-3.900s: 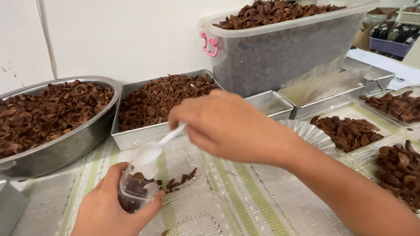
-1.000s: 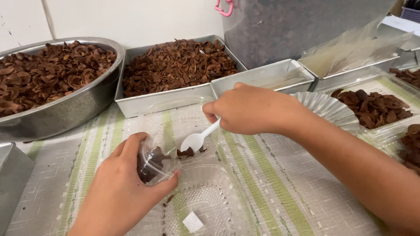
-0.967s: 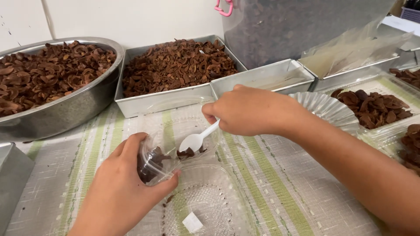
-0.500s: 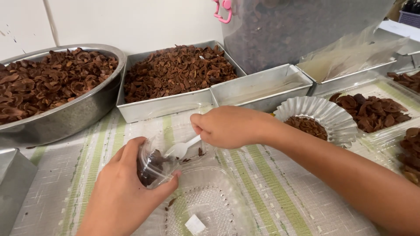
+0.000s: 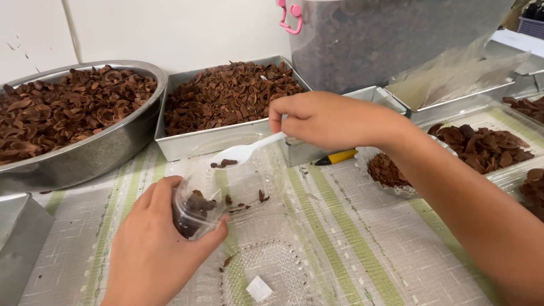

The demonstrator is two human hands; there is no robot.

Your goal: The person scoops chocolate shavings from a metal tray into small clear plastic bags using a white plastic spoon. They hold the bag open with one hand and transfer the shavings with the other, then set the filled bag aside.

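- left hand [image 5: 153, 249]: fingers wrapped round small clear cup [image 5: 194, 212] of brown bits, tilted, low over table [image 5: 362, 238]
- right hand [image 5: 323, 119]: fingers pinching white plastic spoon [image 5: 243, 152], few bits in bowl, just above cup

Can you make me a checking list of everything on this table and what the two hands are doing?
Surface: table under a green-striped woven mat.
Job's things: small clear cup of brown pieces, tilted; white plastic spoon carrying a few pieces; open clear plastic box, white packet inside.
Clutter: round metal bowl, metal tray, foil cups, all holding brown pieces; yellow pen; big lidded tub.
Fingers: left hand holds the cup; right hand holds the spoon.
Cables: nothing seen.
Surroundings: white wall behind.
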